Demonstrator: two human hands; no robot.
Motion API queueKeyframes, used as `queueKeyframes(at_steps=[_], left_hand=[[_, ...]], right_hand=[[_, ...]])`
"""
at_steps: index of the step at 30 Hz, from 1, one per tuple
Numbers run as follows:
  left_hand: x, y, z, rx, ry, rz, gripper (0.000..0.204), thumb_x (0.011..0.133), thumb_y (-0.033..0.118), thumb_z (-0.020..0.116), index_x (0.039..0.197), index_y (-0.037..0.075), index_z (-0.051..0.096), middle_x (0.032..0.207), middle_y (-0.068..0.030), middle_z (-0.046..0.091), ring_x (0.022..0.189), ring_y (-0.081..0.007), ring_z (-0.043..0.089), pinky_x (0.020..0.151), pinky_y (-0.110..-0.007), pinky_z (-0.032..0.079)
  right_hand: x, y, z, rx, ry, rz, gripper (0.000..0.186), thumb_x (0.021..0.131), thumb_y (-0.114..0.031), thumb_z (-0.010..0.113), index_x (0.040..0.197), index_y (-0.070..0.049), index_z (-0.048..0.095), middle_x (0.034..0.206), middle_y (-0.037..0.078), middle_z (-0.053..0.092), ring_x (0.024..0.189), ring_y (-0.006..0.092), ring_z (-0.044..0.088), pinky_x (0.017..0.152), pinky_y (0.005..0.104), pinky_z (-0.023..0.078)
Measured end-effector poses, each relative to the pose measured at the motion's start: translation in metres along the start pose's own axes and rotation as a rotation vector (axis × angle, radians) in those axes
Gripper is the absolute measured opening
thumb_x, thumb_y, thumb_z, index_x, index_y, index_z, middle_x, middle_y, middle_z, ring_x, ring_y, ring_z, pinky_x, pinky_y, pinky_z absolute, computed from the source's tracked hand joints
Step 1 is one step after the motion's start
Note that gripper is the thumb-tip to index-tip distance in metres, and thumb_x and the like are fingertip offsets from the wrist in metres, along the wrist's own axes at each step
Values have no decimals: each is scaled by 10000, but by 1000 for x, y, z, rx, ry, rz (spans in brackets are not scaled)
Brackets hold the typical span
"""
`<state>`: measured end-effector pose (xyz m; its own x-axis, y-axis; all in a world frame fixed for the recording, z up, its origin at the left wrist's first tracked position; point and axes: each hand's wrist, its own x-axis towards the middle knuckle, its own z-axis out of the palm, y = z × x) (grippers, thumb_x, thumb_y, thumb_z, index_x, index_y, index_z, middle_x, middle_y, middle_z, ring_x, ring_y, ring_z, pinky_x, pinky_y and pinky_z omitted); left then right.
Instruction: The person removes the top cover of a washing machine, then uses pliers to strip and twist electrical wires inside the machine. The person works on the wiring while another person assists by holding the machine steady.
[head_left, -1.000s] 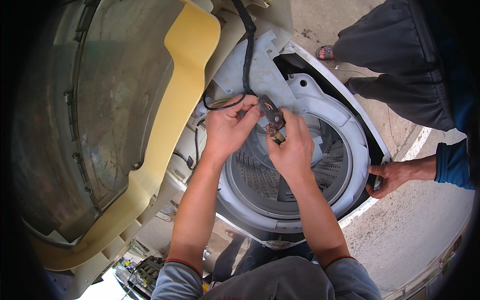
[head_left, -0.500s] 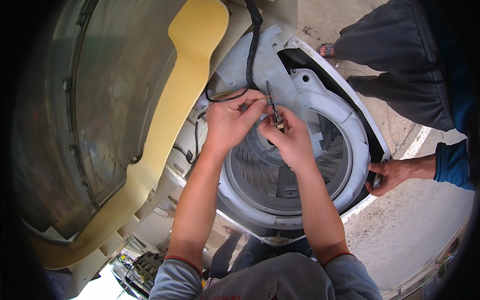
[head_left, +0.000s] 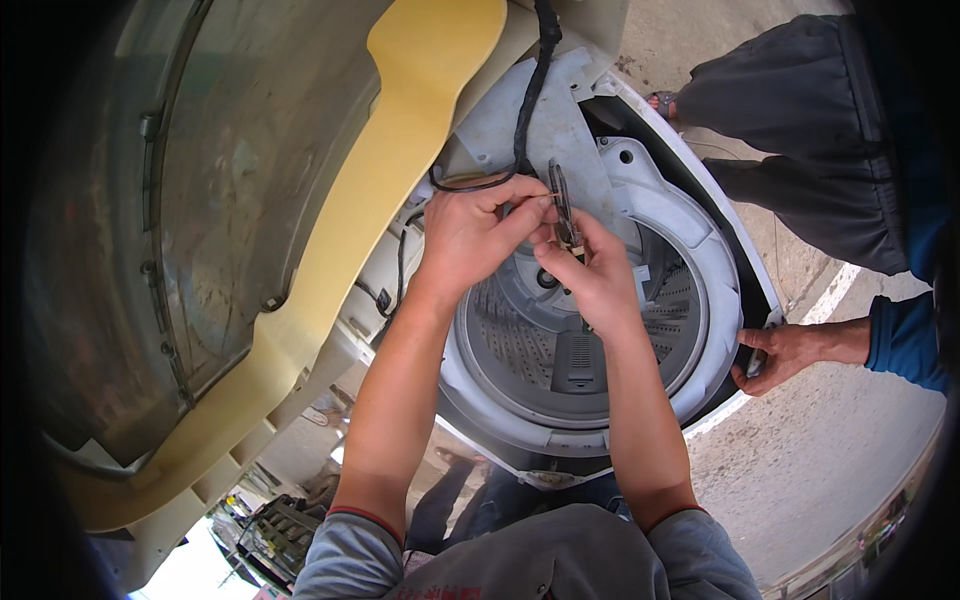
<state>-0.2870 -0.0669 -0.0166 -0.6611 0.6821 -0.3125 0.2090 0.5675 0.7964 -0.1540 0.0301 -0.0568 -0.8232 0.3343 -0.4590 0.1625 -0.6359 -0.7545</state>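
Observation:
Pinched between the fingertips of my left hand is a thin copper-coloured wire. My right hand, just to its right, is closed around a slim dark metal tool with narrow jaws pointing away from me, like scissors or thin pliers; its kind is unclear. The wire meets the tool's jaws. A black wrapped cable hangs from above and loops beside my left hand. Both hands are over the open top of a washing machine, its grey drum ring surrounding a perforated drum.
The raised panel with a yellow edge fills the left side. At the right, another person's hand grips the machine's rim, and their dark-trousered legs stand on concrete ground. Dark wires lie left of the drum.
The view has shifted slightly, so hands and machine appear a little farther right. My left hand keeps the wire at the tool's jaws, which now look spread a little wider.

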Motion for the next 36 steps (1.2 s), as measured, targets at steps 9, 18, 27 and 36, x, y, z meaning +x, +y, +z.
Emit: queueKeyframes(at_steps=[9, 18, 27, 36], left_hand=[[0, -5, 0, 35, 16, 30, 134, 910, 80, 692, 1011, 19, 756, 876, -1, 750, 788, -44, 649, 738, -225, 537], [0, -8, 0, 75, 28, 6, 131, 908, 79, 698, 1011, 24, 757, 870, 3, 746, 784, -35, 643, 731, -223, 532], [0, -6, 1, 98, 58, -8, 131, 898, 110, 717, 1002, 42, 760, 824, 27, 723, 740, -27, 616, 697, -210, 509], [0, -9, -9, 34, -63, 53, 182, 922, 193, 718, 1016, 38, 701, 793, 34, 629, 693, -38, 555, 642, -226, 462]], right_hand=[[2, 5, 4, -151, 69, -82, 350, 896, -103, 721, 1222, -9, 634, 925, -26, 610, 837, 54, 553, 747, 221, 465], [7, 15, 6, -242, 108, -163, 270, 888, -86, 695, 1139, -20, 619, 910, -6, 625, 815, 75, 554, 753, 249, 461], [4, 12, 19, -481, 273, -226, 252, 889, -86, 676, 1120, -13, 607, 877, 101, 690, 771, 175, 666, 722, 326, 522], [4, -6, 20, -723, 290, -313, 254, 851, -109, 698, 1069, -22, 599, 870, 174, 676, 807, 363, 679, 711, 411, 526]])
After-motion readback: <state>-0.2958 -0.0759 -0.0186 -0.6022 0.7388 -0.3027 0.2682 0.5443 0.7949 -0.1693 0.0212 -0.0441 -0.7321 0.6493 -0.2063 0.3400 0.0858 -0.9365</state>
